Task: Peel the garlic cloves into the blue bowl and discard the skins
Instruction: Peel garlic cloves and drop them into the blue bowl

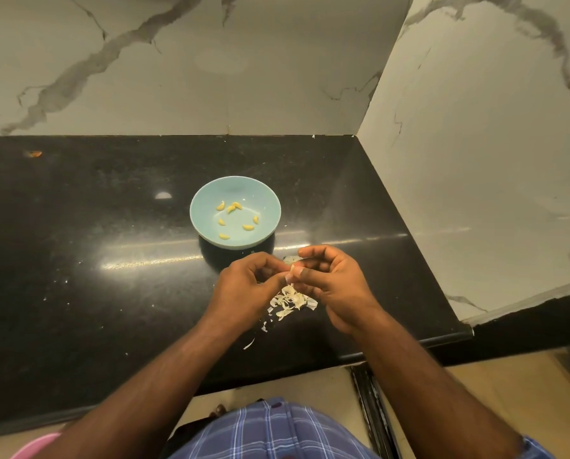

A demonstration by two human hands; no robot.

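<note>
Pinching one small, light, slippery garlic clove (292, 268) at its ends, left hand (247, 289) and right hand (335, 286) peel brittle skin near blue bowl (201, 193).

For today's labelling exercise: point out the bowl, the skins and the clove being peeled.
bowl (207, 197): head view, bare inner wall.
skins (291, 299): head view, middle of pile.
clove (292, 268): head view, tip showing between fingertips.

A black stone counter (78, 260) with a glossy, speckled top fills the middle. Behind it rises a white marble wall (177, 61) with grey veins, and another such wall (492, 127) stands at its right end. Below the counter's front edge lie tan floor tiles (310, 389), blue checked cloth (277, 432) and something pink (35, 445).
</note>
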